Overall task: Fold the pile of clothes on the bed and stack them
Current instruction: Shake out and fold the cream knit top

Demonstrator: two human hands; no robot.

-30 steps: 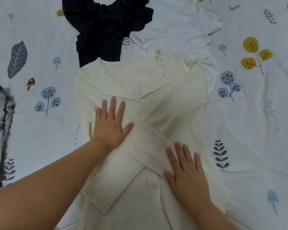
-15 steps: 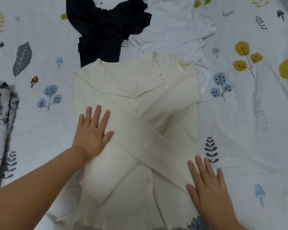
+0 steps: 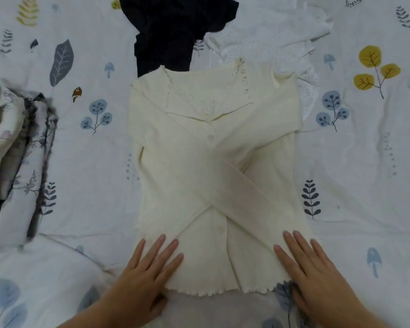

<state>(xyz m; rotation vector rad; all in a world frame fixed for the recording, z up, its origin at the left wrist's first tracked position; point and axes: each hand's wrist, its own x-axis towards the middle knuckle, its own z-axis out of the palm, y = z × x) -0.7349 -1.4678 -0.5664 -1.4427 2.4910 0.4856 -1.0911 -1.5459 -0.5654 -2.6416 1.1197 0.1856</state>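
- A person's left hand lies flat, fingers straight and slightly spread, on the lower left corner of a cream cardigan; it grips nothing.
- The right hand lies flat in the same way on the lower right corner, fingers straight and pointing up the garment, its heel over the scalloped hem.
- The cardigan is spread face up on the middle of the bed sheet, buttoned down the front, collar away from the camera and hem nearest the person.
- Both sleeves are folded inward and cross over the chest in an X; the cuffs end near the two hands.
- A black garment lies crumpled just beyond the collar, touching the cardigan's upper left edge.
- A white dotted garment lies rumpled beside the black one, and part of it runs under the cardigan's right shoulder.
- At the left edge, well apart from the cardigan, a floral-print cloth in grey and cream lies bunched on the sheet.
- The sheet itself is white, printed with leaves, mushrooms and small birds.
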